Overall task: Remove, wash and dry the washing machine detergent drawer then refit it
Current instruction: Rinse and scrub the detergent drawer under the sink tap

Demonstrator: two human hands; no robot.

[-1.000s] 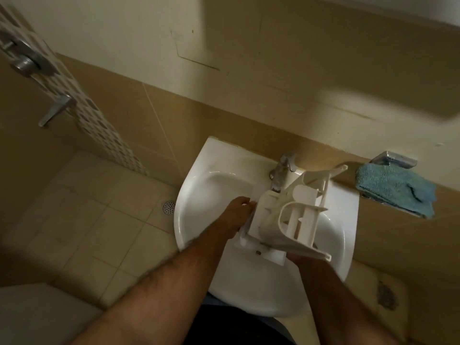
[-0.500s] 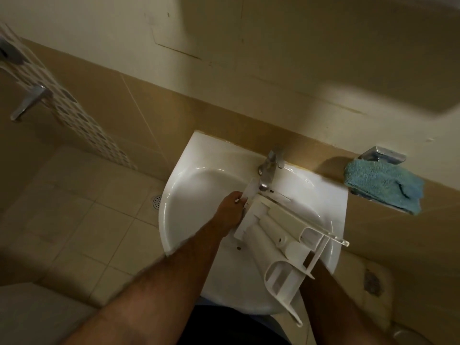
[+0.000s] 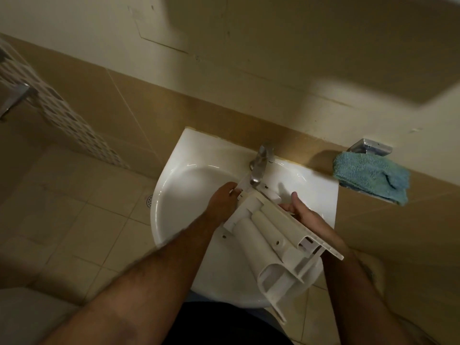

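Observation:
The white plastic detergent drawer (image 3: 271, 242) lies upside down over the white sink (image 3: 189, 185), its far end under the chrome tap (image 3: 260, 168) and its front panel pointing toward me. My left hand (image 3: 221, 202) grips the drawer's far left corner. My right hand (image 3: 305, 217) holds the drawer's right side from behind, thumb raised; its fingers are hidden by the drawer. I cannot tell whether water is running.
A blue towel (image 3: 371, 178) hangs on a chrome holder (image 3: 371, 146) on the wall right of the sink. Beige tiled floor with a round drain (image 3: 149, 200) lies to the left. A patterned tile strip (image 3: 62, 113) runs down the left wall.
The drawer has been turned from standing upright to lying upside down along the basin. My right hand has come up from beneath to the drawer's right side. The view shifted.

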